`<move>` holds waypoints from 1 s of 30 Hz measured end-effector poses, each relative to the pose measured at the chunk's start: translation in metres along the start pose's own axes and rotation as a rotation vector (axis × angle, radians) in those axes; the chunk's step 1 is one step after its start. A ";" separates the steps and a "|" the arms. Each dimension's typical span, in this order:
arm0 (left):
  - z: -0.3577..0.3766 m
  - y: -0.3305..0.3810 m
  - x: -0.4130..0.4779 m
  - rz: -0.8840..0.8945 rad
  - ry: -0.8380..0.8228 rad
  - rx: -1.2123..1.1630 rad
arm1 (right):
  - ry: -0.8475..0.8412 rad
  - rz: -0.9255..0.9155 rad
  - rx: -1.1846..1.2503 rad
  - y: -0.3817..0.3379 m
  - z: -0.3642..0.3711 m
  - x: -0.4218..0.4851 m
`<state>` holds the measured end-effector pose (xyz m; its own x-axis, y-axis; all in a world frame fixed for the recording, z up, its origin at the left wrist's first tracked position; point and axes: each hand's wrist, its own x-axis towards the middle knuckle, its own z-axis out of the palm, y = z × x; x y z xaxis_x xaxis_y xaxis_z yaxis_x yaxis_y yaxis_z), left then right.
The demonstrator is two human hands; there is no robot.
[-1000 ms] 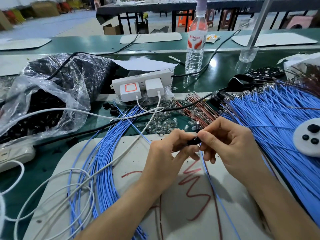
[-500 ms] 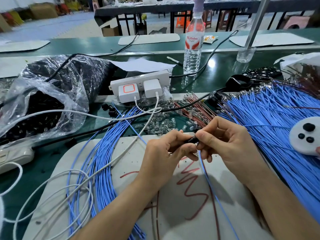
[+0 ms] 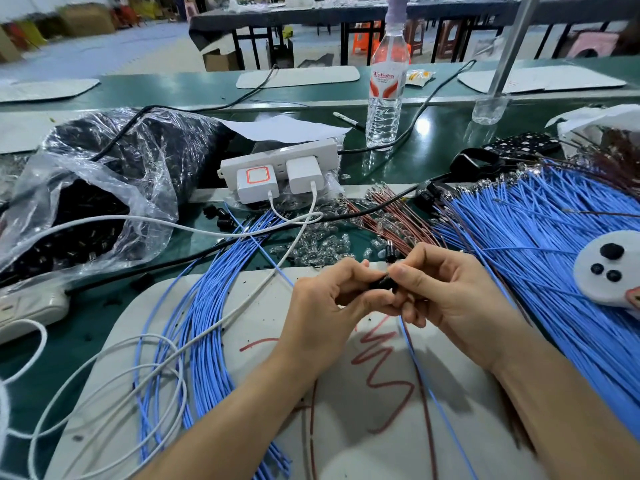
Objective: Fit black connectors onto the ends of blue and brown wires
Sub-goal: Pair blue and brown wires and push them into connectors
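Fingertips (image 3: 410, 274) of the right hand (image 3: 450, 299) and left hand (image 3: 329, 306) are pinched on a small black plastic connector (image 3: 382, 283); below them, a thin blue wire (image 3: 448, 420) and brown wire (image 3: 426, 427) are trailed across a pale grey mat (image 3: 363, 445).

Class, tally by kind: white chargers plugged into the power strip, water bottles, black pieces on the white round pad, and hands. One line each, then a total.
White chargers: 2
Water bottle: 1
Black pieces on the white round pad: 3
Hands, left hand and right hand, both pinching one black connector: 2
Total: 8
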<state>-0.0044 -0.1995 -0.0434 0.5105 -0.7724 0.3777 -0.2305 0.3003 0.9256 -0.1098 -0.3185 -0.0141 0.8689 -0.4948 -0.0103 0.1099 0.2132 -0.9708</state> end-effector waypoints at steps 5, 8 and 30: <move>0.003 -0.003 -0.001 -0.017 0.019 -0.031 | -0.012 0.013 -0.042 -0.003 0.004 -0.001; 0.004 -0.002 0.002 0.046 0.067 0.035 | -0.006 0.013 0.050 -0.004 0.006 -0.001; 0.002 0.000 0.006 0.022 0.036 -0.005 | -0.061 0.152 0.318 0.005 0.016 -0.002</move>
<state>-0.0030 -0.2049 -0.0408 0.5345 -0.7452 0.3986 -0.2383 0.3196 0.9171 -0.1028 -0.3027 -0.0152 0.9132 -0.3878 -0.1250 0.1135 0.5367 -0.8361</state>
